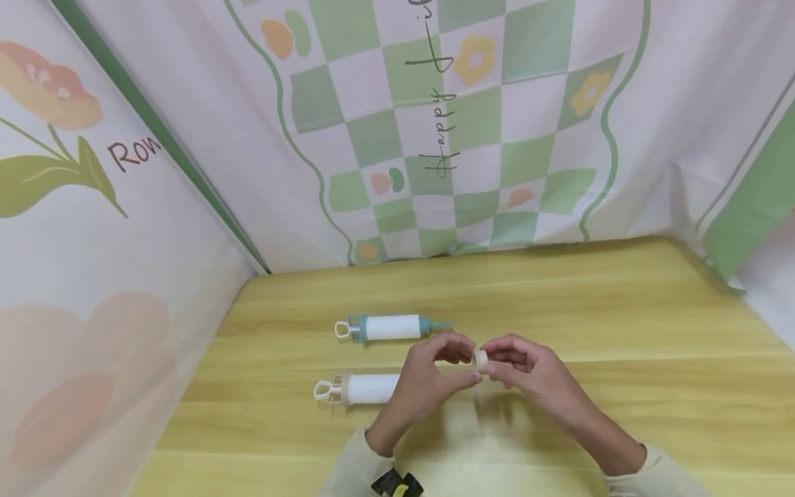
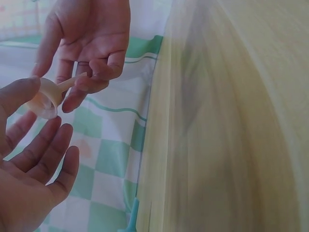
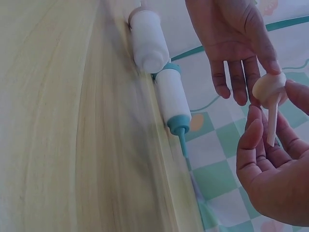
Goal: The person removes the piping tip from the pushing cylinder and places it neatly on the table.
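Between both hands, above the table, is a small beige cap (image 1: 479, 360) with a thin spout, its hollow side turned toward the left hand. My left hand (image 1: 428, 376) pinches its rim between thumb and fingertips. The right hand (image 1: 537, 373) grips it from the spout side; in the right wrist view the spout (image 3: 273, 121) points down past the right fingers. Beside the left hand lies a white syringe-like tube (image 1: 373, 388) with a beige collar and white pull handle. Its front end, hidden by the hand from above, appears without a spout in the right wrist view.
A second white tube (image 1: 393, 327) with teal ends and a teal spout lies farther back, parallel to the first. Both rest on the wooden table (image 1: 590, 304). Patterned cloth (image 1: 472, 138) hangs behind the table and along its left side.
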`<state>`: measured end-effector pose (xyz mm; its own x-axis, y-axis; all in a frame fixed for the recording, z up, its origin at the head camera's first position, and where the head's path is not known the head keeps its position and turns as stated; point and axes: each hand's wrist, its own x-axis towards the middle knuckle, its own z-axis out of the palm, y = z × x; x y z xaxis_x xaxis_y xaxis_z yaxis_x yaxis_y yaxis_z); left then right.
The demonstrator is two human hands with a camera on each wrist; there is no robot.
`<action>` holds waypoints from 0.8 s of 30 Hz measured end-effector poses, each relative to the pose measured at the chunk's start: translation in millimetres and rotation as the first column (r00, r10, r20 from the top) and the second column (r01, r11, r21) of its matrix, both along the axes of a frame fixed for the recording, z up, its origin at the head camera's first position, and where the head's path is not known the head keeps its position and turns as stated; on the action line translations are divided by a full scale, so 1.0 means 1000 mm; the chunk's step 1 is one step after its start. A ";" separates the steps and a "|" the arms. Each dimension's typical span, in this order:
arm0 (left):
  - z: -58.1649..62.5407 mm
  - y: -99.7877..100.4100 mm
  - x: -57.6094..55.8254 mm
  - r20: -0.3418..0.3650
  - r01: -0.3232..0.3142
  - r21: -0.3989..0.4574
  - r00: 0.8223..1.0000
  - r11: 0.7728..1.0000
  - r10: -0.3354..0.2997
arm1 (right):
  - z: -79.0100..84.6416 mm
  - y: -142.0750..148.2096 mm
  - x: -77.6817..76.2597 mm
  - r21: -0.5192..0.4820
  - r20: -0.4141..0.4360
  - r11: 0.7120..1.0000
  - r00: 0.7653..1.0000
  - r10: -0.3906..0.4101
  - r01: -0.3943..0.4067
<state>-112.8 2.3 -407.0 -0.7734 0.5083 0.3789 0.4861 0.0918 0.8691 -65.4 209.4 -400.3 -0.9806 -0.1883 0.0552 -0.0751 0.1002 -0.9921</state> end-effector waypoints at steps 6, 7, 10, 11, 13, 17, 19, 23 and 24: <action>0.001 0.000 0.001 0.018 -0.013 0.017 1.000 1.000 0.013 | -0.003 0.006 0.003 -0.007 -0.031 1.000 0.999 -0.017 0.017; 0.002 0.000 0.001 0.019 -0.018 0.019 1.000 1.000 0.018 | -0.004 0.007 0.004 -0.003 -0.032 1.000 0.999 -0.023 0.023; 0.004 -0.001 0.001 0.009 -0.035 0.017 0.999 0.999 0.035 | -0.005 0.010 0.005 0.003 -0.035 0.999 0.999 -0.040 0.041; 0.004 -0.001 0.001 0.003 -0.040 0.017 0.999 0.999 0.040 | -0.005 0.010 0.005 0.004 -0.036 0.999 0.998 -0.048 0.048; 0.005 -0.002 0.001 -0.008 -0.051 0.011 0.999 0.999 0.051 | -0.006 0.010 0.006 -0.004 -0.041 0.998 0.997 -0.060 0.060; 0.006 -0.003 0.000 -0.001 -0.056 0.019 0.998 0.998 0.056 | -0.007 0.011 0.007 -0.018 -0.056 0.996 0.995 -0.084 0.083; 0.006 -0.003 0.000 0.007 -0.055 0.022 0.998 0.998 0.055 | -0.007 0.011 0.007 -0.017 -0.058 0.996 0.994 -0.092 0.092; 0.006 -0.004 0.000 0.010 -0.048 0.023 0.999 0.999 0.048 | -0.005 0.010 0.008 0.013 -0.058 0.993 0.991 -0.117 0.118; 0.006 -0.004 0.000 0.010 -0.048 0.021 0.999 0.999 0.048 | -0.005 0.009 0.008 0.020 -0.057 0.992 0.990 -0.126 0.127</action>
<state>-112.6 -1.5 -400.8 -0.8002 0.4625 0.3817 0.4732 0.0959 0.8757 -57.4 218.8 -405.3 -0.9921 -0.0649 0.1073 -0.1153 0.1357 -0.9840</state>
